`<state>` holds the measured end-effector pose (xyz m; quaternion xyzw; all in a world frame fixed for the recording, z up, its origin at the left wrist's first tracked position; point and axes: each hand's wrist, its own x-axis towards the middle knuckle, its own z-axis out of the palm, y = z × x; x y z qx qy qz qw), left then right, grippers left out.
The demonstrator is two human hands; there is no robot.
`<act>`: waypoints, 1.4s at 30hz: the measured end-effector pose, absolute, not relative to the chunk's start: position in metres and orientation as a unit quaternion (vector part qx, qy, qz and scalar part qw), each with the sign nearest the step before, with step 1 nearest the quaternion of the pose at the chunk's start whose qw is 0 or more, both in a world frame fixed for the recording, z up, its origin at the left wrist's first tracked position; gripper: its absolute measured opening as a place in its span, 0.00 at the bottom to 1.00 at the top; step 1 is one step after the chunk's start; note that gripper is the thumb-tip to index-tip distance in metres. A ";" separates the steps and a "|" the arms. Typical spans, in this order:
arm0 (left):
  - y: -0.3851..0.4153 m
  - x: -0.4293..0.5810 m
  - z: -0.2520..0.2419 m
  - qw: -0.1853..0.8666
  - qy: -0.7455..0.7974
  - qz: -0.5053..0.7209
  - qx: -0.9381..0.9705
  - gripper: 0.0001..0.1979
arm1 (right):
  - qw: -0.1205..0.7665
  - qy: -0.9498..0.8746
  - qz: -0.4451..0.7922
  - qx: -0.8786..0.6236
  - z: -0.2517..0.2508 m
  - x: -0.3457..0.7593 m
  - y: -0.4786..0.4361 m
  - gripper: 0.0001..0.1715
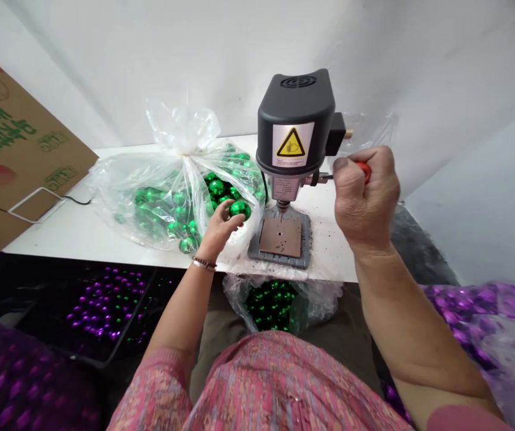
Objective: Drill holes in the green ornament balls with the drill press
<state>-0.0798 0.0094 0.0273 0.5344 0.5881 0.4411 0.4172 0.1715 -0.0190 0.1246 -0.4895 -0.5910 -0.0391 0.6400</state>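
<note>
Between the thumb and fingers of my left hand (222,230) is a shiny green faceted ball (240,209), held at the torn opening of a clear plastic bag (118,173). More green balls fill that bag. My right hand (365,197) is closed around the red-knobbed lever (365,172) on the side of a black drill press (294,114). Below its chuck (283,205), a brown square plate (279,236) with a small hole lies on the grey base (300,263). Dark crumbs are scattered over the plate.
An open plastic bag of green balls (324,296) hangs at the table's front edge, over my lap. A cardboard box (28,155) leans in at the left. Purple balls in bags (473,305) lie low at the right, and a dark tray (105,353) of purple and green balls is at the lower left.
</note>
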 end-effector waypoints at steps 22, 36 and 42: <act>-0.009 -0.009 0.001 0.473 0.590 0.358 0.548 0.23 | 0.596 -0.611 -0.028 -0.521 0.130 0.171 -0.016 0.15; -0.005 0.012 0.035 0.348 0.630 0.229 0.655 0.36 | 0.603 -0.618 0.004 -0.504 0.135 0.175 -0.016 0.19; -0.006 0.010 0.025 0.374 0.629 0.250 0.634 0.37 | 0.615 -0.623 0.022 -0.483 0.133 0.175 -0.024 0.19</act>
